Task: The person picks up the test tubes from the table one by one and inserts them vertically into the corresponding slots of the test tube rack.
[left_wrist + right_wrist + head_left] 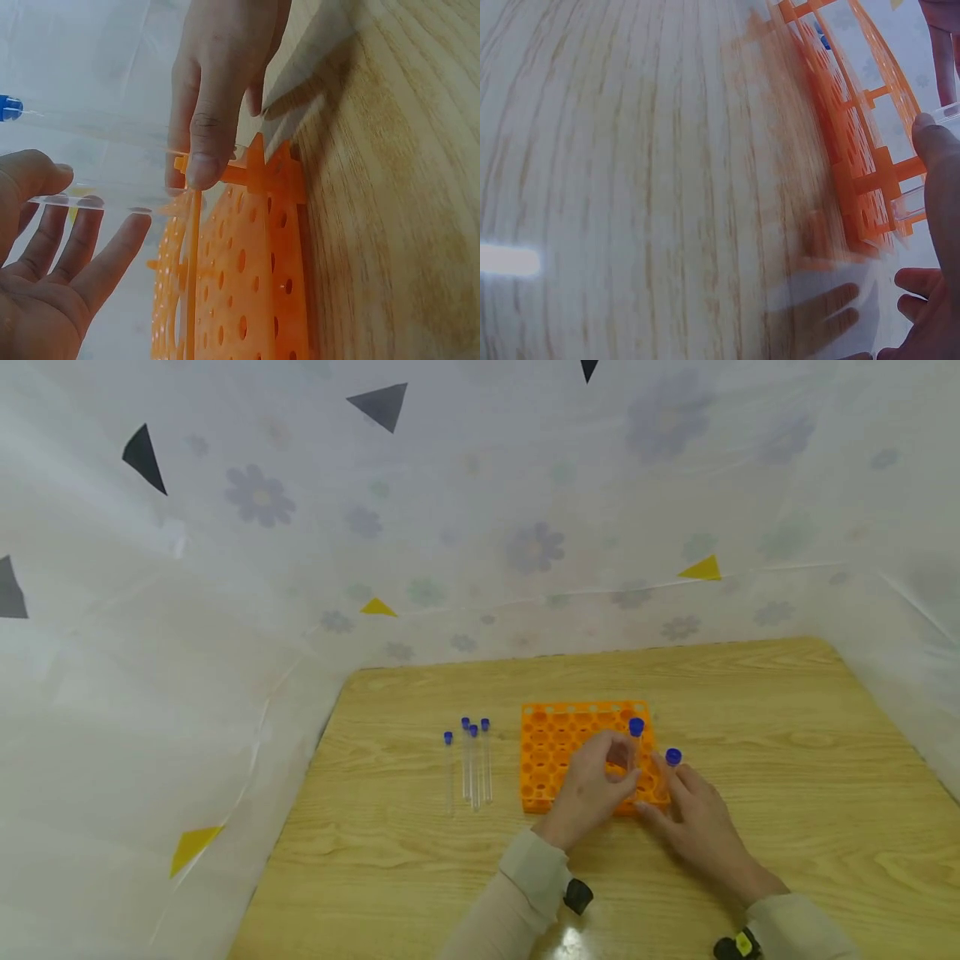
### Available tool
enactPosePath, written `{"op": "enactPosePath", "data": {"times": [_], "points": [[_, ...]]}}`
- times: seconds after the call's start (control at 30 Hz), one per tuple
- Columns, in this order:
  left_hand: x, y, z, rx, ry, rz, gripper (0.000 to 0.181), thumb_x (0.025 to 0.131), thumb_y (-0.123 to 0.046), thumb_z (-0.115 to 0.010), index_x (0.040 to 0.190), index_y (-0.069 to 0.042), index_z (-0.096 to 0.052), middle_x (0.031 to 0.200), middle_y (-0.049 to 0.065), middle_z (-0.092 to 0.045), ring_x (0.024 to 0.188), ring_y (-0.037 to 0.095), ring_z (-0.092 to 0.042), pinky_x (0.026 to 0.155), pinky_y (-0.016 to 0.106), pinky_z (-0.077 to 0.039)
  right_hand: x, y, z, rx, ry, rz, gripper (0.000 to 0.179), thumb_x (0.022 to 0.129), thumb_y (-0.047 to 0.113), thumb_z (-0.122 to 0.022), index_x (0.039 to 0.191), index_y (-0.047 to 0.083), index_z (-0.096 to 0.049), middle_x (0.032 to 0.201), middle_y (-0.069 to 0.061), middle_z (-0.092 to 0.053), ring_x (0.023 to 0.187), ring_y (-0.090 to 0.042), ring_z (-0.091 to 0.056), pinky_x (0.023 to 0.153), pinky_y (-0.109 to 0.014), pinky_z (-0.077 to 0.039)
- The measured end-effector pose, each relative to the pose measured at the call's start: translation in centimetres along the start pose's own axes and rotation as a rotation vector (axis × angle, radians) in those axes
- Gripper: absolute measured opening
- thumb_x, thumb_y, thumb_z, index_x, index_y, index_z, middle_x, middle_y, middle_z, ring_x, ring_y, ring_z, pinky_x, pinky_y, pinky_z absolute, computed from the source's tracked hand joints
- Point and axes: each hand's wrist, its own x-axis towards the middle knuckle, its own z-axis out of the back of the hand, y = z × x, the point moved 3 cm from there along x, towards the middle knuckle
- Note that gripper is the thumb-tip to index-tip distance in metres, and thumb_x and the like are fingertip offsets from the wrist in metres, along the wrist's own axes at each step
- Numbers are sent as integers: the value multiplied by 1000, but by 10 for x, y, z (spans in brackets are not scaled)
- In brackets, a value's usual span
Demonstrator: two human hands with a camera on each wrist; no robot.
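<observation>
A clear test tube (635, 745) with a blue cap stands upright in my left hand (592, 787), over the right part of the orange test tube rack (540, 752). Thumb and fingers pinch its side, and its lower end reaches the rack's top in the left wrist view. My right hand (701, 818) grips the rack's front right corner, the thumb (204, 169) lying on the top edge. A second blue-capped tube (82, 124) rises beside this hand; its lower part (910, 202) shows between the rack's tiers.
Several blue-capped test tubes (487, 768) lie on the wooden table (360, 877) left of the rack. A pale flowered sheet (465, 527) encloses the table's back and sides, with dark and yellow triangles on it.
</observation>
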Motion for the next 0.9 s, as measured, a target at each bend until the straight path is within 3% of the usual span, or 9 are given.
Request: {"op": "enactPosePath", "data": {"times": [0.13, 0.3, 0.6, 0.9], "points": [[-1, 2, -1, -9, 0, 3, 24, 93, -10, -68, 113, -12, -55, 105, -3, -60, 97, -1, -57, 75, 10, -53, 0, 1, 0, 5, -2, -2, 77, 89, 33, -74, 151, 4, -39, 113, -15, -58, 91, -30, -54, 80, -56, -43], [-3, 4, -3, -38, 11, 20, 22, 92, -7, -68, 110, -10, -55, 105, 1, -62, 96, 1, -59, 75, 10, -53, 0, 2, 2, -18, 1, -7, 76, 89, 35, -74, 150, 3, -40, 108, -13, -57, 86, -24, -49, 80, -54, -41], [-6, 7, -5, -57, 24, 59, 25, 92, -5, -68, 112, -10, -56, 104, -3, -60, 96, -1, -58, 76, 10, -53, -1, 3, 2, -45, -28, 16, 79, 86, 34, -76, 150, 6, -41, 106, -11, -56, 82, -20, -46, 77, -47, -39], [-7, 10, -8, 2, 5, 55, 24, 89, -3, -70, 104, -16, -56, 99, -5, -61, 92, -2, -59, 75, 11, -54, -1, 3, 2, -49, -34, 22, 79, 86, 34, -76, 150, 4, -41, 107, -10, -57, 83, -19, -46, 75, -46, -39]]}}
